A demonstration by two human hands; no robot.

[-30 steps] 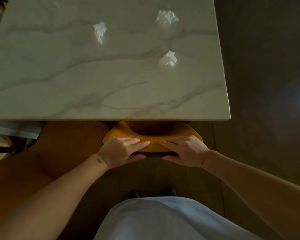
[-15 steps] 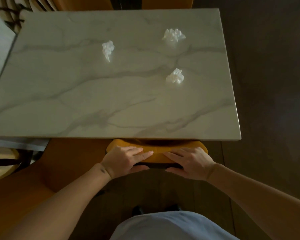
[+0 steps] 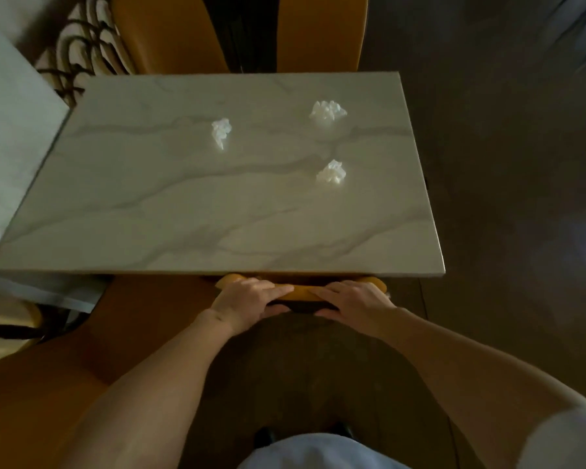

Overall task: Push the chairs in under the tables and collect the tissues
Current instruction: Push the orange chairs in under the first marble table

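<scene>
A yellow chair [image 3: 301, 292] is tucked under the near edge of the white marble table [image 3: 149, 231]; only the top of its backrest shows. My left hand [image 3: 247, 301] and my right hand [image 3: 351, 299] both grip that backrest, side by side. Three crumpled white tissues lie on the tabletop: one at the middle [image 3: 221, 131], one at the far right [image 3: 328, 111] and one nearer on the right [image 3: 333, 172].
Two more yellow chairs stand past the far edge, one on the left [image 3: 170, 32] and one on the right [image 3: 318, 32]. Another yellow chair [image 3: 65, 333] is at my near left. A second marble table [image 3: 11, 130] abuts on the left. Dark floor [image 3: 521, 198] lies to the right.
The chair has slid further under the table, so less of its backrest shows. Both hands have kept their grip on it, and my view has pulled back to take in the whole table.
</scene>
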